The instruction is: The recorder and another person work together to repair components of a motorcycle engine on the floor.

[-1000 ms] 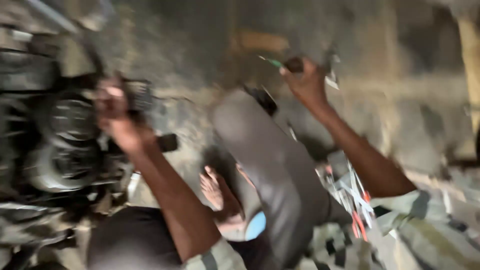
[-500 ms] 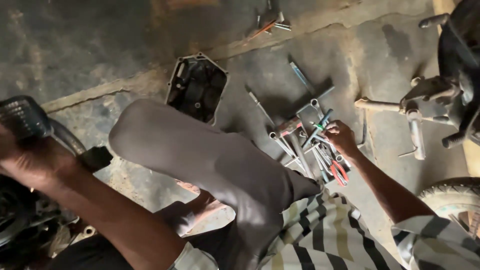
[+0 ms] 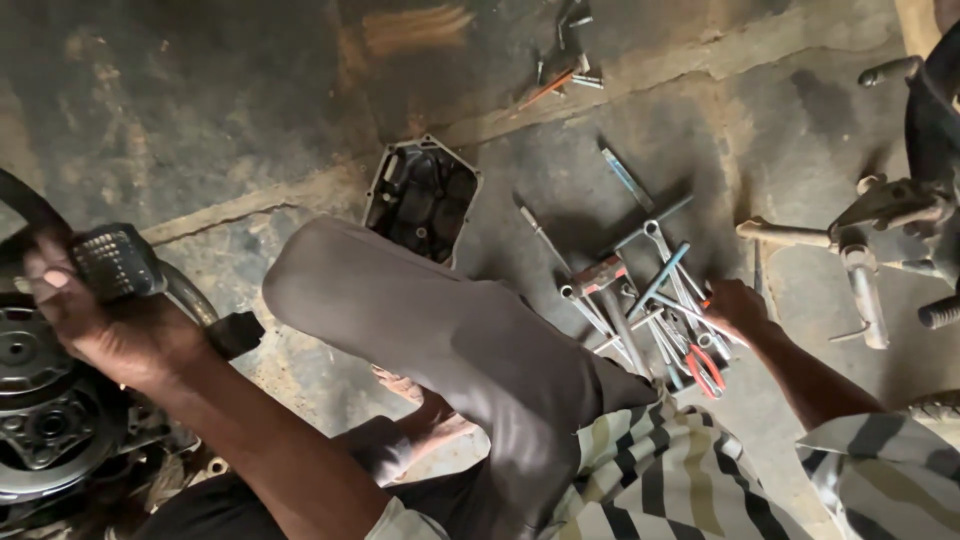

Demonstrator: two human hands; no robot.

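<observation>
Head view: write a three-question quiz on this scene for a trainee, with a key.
1. True or false: the right hand rests on the pile of hand tools on the floor.
2. What is the left hand gripping?
A. red-handled pliers
B. a ribbed footpeg beside the engine
C. the dark engine cover
3. Fill in: the dark engine cover lies on the concrete floor, beyond the person's bent ____.

Key
1. True; its fingers are among the wrenches.
2. B; the ribbed footpeg sits in that hand, next to the round engine parts.
3. Knee.
</observation>
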